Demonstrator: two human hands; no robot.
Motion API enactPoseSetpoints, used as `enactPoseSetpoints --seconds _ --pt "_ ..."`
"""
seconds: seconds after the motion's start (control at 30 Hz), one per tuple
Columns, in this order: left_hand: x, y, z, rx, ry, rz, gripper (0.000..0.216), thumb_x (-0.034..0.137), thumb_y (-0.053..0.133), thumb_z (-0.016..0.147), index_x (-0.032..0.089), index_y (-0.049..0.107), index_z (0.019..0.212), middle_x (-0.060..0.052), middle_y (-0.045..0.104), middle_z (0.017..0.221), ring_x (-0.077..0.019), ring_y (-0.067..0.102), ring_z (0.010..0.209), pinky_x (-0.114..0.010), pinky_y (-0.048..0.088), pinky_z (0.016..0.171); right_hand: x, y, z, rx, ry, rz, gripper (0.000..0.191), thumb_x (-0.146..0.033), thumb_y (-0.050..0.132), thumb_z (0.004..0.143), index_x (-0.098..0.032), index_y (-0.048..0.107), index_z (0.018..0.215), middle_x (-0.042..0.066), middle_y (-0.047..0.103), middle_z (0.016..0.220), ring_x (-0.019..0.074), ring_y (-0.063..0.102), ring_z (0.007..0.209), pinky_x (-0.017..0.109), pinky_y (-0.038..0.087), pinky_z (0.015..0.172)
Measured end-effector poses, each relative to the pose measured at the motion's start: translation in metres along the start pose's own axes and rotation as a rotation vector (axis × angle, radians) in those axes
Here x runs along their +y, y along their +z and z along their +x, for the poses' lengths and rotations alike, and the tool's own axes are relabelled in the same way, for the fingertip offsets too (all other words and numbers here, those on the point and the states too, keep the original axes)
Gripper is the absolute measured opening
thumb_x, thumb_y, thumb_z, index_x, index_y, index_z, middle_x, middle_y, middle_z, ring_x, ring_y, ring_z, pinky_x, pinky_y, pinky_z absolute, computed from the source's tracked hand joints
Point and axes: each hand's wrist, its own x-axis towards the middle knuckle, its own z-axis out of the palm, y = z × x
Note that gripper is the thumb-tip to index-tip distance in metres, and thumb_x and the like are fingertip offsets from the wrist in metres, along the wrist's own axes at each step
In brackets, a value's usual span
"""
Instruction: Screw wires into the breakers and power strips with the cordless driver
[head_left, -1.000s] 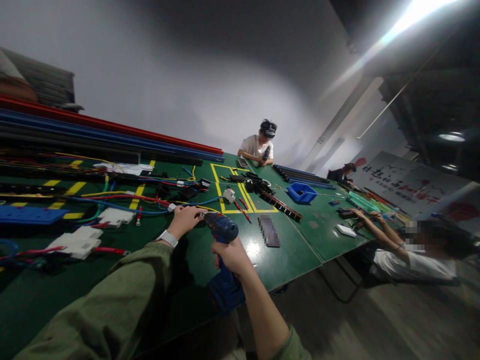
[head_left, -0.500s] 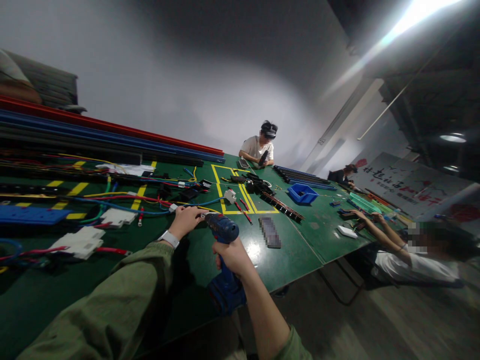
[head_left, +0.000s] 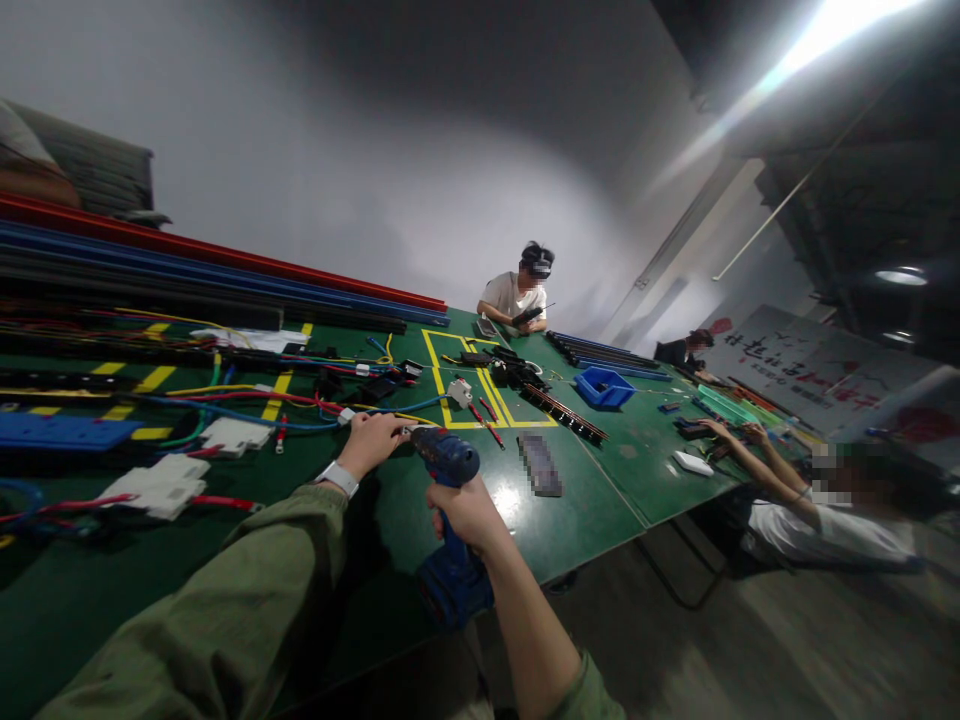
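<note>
My right hand (head_left: 466,512) is wrapped round the grip of a blue cordless drill (head_left: 448,462), whose battery base (head_left: 454,590) hangs below my wrist. The drill's nose points left, toward my left hand (head_left: 373,441). That hand is closed over a small part at the drill tip; the part itself is hidden by the fingers. A blue cable (head_left: 247,416) runs from near that hand across the green table (head_left: 585,500). I wear a watch and green sleeves.
White blocks (head_left: 157,484) with red leads lie at left, among several coloured cables. A yellow-taped square (head_left: 480,395), red-handled tools and a blue bin (head_left: 604,386) lie further on. One person sits at the far end, another leans on the table at right.
My hands and the drill stay almost still. The person at the far end has lowered the dark object held in their hands.
</note>
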Motion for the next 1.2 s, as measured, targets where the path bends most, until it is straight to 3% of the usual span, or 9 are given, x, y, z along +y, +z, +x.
enactPoseSetpoints --seconds 1.2 --pt "-0.0012 0.0018 -0.0002 -0.006 -0.011 0.021 0.035 0.040 0.054 0.089 0.040 0.069 0.120 -0.007 0.073 0.111 -0.0290 0.060 0.108 -0.045 0.025 0.095 0.0031 -0.0007 -0.0002 -0.014 -0.017 0.062 0.013 -0.016 0.052 0.065 -0.020 0.052 0.077 -0.008 0.044 0.041 0.0122 0.045 0.035 0.022 0.034 0.039"
